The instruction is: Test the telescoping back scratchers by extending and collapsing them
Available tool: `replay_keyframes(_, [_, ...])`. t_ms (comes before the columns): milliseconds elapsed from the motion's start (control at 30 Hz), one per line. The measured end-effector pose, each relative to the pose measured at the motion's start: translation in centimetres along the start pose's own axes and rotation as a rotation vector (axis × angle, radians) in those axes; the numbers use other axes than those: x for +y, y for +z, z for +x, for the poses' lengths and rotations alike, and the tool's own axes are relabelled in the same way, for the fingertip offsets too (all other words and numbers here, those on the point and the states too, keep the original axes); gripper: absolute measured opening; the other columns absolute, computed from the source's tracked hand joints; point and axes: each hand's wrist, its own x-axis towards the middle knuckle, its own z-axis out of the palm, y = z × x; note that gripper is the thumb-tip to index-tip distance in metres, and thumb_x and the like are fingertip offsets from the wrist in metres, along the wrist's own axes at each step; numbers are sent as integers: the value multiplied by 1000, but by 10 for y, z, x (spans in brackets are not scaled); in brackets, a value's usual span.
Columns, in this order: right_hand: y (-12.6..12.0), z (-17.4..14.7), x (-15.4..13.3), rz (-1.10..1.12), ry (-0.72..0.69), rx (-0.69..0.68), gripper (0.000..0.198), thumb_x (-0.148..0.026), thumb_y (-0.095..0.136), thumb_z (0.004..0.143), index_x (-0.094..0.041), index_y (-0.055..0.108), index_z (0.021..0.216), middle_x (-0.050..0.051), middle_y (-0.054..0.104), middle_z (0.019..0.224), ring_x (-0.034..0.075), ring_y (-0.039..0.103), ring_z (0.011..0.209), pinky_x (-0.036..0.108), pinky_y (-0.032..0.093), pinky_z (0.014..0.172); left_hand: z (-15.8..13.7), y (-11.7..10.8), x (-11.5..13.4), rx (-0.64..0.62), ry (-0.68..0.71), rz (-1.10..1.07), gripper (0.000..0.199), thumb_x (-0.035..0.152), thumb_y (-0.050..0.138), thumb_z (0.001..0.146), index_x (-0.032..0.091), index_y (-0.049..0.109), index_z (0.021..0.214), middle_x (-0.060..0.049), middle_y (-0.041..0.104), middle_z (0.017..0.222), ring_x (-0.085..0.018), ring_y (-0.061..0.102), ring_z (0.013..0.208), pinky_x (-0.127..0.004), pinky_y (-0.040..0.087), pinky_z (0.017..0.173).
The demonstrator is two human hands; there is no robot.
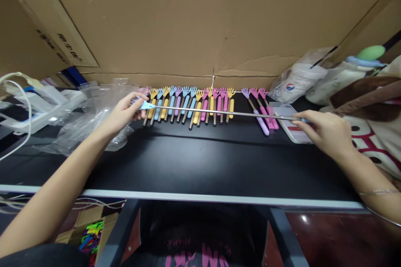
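Note:
A blue telescopic back scratcher (200, 110) is stretched out long between my two hands, its thin metal rod running almost level above the black table. My left hand (133, 108) is closed around its blue claw end. At the other end, my right hand (326, 129) grips the handle, of which only a bit of blue shows. Behind and below the rod lies a row of short back scratchers (171, 102) in yellow, blue, purple and pink, claws toward the cardboard. Three more, a purple back scratcher (259, 119) and two pink ones, lie apart to the right.
A phone (293, 133) lies near my right hand. Behind it stand a bagged Pepsi cup (302, 79) and a bottle (344, 75). Clear plastic bags (90, 125) and a white holder (37, 108) with cables sit left. Cardboard (188, 21) walls the back; a box (90, 225) lies below.

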Motion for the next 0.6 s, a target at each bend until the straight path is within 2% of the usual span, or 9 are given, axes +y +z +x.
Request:
replay_keyframes(133, [-1, 6, -12, 47, -82, 11, 60, -62, 27, 93, -21, 71, 84, 5, 71, 71, 15, 59, 58, 26, 36, 54, -6, 14, 4, -103, 58, 88, 33, 52, 52, 84, 20, 52, 93, 2, 58, 55, -13, 49, 50, -24, 37, 51])
replay_keyframes(267, [-6, 16, -34, 74, -115, -56, 56, -58, 30, 94, -22, 72, 90, 5, 73, 78, 16, 63, 66, 26, 36, 55, -12, 28, 5, -227, 91, 225, 38, 56, 45, 88, 19, 52, 95, 1, 61, 59, -15, 54, 57, -26, 41, 60])
replay_keyframes(433, [-11, 19, -44, 100, -61, -116, 58, -59, 28, 94, -21, 72, 90, 7, 72, 76, 17, 63, 65, 28, 37, 55, -17, 35, 8, -247, 84, 268, 34, 53, 44, 89, 20, 51, 99, 1, 64, 63, -16, 58, 64, -27, 43, 66])
replay_keyframes(600, [-10, 16, -51, 145, -121, -131, 47, -51, 34, 96, -21, 70, 90, 4, 74, 85, 16, 67, 73, 26, 39, 60, -27, 51, 22, -322, 124, 359, 33, 51, 43, 90, 21, 50, 103, 1, 66, 66, -17, 57, 62, -27, 38, 63])
